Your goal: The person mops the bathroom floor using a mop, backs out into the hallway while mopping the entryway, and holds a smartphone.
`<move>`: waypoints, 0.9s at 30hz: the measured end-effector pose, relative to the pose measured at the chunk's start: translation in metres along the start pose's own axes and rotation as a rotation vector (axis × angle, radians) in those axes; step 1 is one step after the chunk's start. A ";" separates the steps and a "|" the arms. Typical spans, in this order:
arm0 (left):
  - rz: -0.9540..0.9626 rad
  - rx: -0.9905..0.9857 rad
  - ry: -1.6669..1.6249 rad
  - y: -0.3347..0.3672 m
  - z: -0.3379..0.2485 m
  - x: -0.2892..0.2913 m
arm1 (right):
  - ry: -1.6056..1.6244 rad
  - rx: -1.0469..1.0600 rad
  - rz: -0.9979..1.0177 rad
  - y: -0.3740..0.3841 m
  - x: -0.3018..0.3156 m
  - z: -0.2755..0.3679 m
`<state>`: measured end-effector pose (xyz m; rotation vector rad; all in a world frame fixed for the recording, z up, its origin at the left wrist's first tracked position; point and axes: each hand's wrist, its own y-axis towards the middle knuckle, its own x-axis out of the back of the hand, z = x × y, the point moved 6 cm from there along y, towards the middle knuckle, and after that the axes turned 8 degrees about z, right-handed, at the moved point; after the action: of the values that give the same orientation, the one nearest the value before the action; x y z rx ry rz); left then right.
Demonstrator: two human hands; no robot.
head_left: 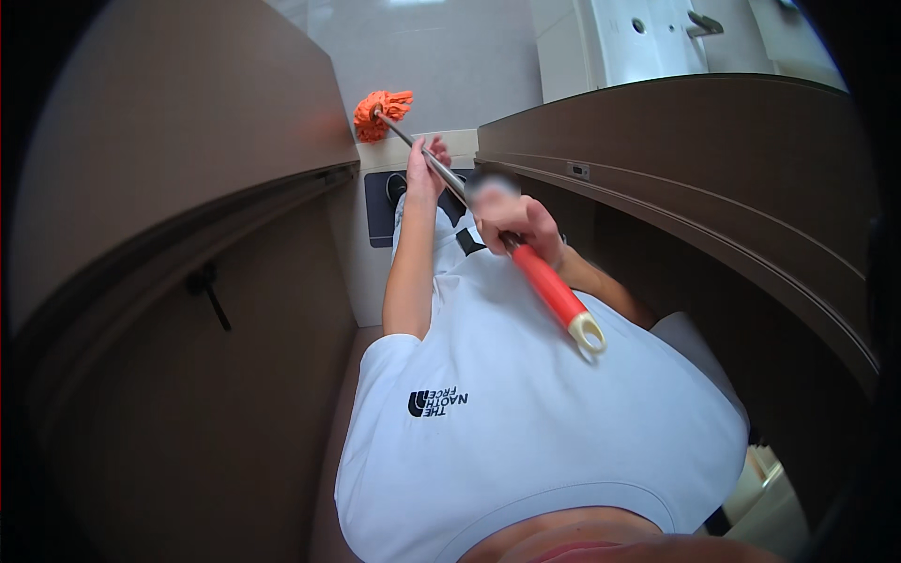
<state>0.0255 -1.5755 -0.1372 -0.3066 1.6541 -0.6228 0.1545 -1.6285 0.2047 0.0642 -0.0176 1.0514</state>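
Observation:
A mop (556, 291) slants across my body from lower right to upper left. It has a metal pole, a red grip and a cream hanging loop at the near end. Its orange mop head (380, 113) rests on the grey floor just past a pale threshold. Partway down the pole, my left hand (429, 167) is curled about the metal, with some fingers loosely raised. My right hand (527, 228) is closed around the pole just beyond the red grip, in front of my white shirt. A blurred patch covers part of that hand's surroundings.
A brown door panel (178, 141) with a dark handle (211, 291) stands at left. Brown panelling (694, 141) with a latch plate (578, 171) runs along the right. Beneath my feet lies a dark mat (379, 211). A white basin (648, 52) with a tap (704, 25) is at the far right.

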 end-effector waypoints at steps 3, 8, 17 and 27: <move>-0.103 0.048 0.004 0.055 0.011 -0.027 | 0.109 0.073 -0.103 0.010 0.063 0.006; -0.120 0.251 0.065 0.124 -0.106 -0.088 | 0.196 0.360 -0.399 0.156 0.104 0.048; 0.083 0.679 -0.110 0.147 -0.035 -0.127 | -0.134 0.195 -0.296 0.194 0.080 0.069; 0.034 0.466 -0.082 0.088 0.029 -0.070 | -0.300 0.298 0.127 0.106 0.019 0.041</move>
<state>0.0798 -1.4731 -0.1304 0.0348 1.3845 -0.9329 0.0723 -1.5623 0.2507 0.4957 -0.1379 1.1575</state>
